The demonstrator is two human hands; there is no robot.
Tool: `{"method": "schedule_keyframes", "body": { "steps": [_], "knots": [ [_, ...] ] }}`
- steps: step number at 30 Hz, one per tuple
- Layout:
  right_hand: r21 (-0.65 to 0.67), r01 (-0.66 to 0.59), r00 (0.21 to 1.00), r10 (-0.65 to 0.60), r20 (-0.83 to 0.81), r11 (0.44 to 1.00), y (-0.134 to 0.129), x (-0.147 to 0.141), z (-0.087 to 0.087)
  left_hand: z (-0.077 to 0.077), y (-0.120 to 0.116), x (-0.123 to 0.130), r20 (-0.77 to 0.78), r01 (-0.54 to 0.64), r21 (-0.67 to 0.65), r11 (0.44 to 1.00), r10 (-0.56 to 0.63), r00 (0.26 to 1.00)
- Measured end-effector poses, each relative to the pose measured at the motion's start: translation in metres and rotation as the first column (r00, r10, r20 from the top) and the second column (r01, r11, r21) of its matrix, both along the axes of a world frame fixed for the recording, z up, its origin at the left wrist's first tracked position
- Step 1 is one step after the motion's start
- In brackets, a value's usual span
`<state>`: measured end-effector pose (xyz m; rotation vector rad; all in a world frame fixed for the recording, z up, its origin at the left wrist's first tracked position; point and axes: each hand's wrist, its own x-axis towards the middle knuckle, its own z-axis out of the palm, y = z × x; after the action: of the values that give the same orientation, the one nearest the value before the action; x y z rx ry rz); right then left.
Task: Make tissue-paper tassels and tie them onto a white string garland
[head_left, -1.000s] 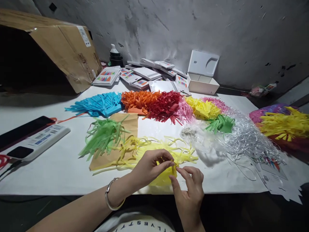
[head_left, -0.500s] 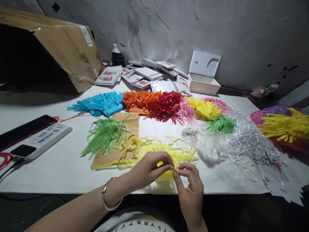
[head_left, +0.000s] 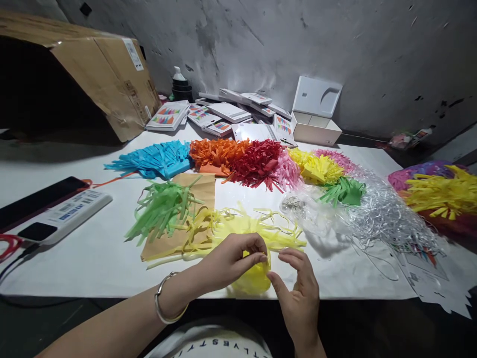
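Observation:
My left hand [head_left: 231,258] pinches the folded end of a yellow fringed paper tassel [head_left: 246,232] at the table's near edge. The tassel's cut strips fan away from me over the white table [head_left: 93,258]. Just right of it, my right hand [head_left: 298,293] hovers with thumb and fingers apart, holding nothing, close to the yellow paper. A silver bangle circles my left wrist.
A green fringe [head_left: 160,206] lies on brown paper [head_left: 199,191]. Blue [head_left: 156,160], orange, red [head_left: 257,163], pink and yellow fringe piles line the middle. Clear plastic bags [head_left: 365,214] lie right. Booklets [head_left: 223,115], a white box [head_left: 315,130], a cardboard box [head_left: 100,74] stand behind; a power strip [head_left: 63,216] left.
My right hand pinched the yellow paper half a second ago and has since let go, drawing back a little toward me. My left hand kept its grip.

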<state>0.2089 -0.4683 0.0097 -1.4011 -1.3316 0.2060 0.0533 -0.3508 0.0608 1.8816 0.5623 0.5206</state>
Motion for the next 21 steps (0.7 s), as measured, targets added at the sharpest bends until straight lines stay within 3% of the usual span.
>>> {"method": "schedule_keyframes", "body": {
  "steps": [4,9,13,17,21],
  "knots": [
    [-0.016,-0.132,0.980,0.132,0.149,0.991,0.005,0.000,0.005,0.002,-0.002,0.003,0.014,0.042,0.046,0.998,-0.043,0.999],
    [0.004,-0.117,0.984,0.116,0.133,0.993,0.010,0.001,0.003,-0.002,-0.003,0.010,0.000,0.027,0.189,0.982,-0.027,1.000],
    [-0.020,-0.153,0.985,0.154,0.078,0.988,0.009,0.008,-0.003,-0.006,0.002,0.020,-0.079,0.065,0.099,0.993,-0.057,0.995],
    [-0.060,-0.164,0.969,0.149,-0.198,0.985,0.006,0.030,-0.021,-0.003,0.026,0.038,-0.146,0.074,0.104,0.992,-0.058,0.988],
    [-0.065,-0.148,0.828,0.088,-0.553,0.987,0.008,0.063,-0.036,-0.002,0.072,0.077,-0.181,-0.007,0.255,0.967,0.055,0.982]
  ]
}}
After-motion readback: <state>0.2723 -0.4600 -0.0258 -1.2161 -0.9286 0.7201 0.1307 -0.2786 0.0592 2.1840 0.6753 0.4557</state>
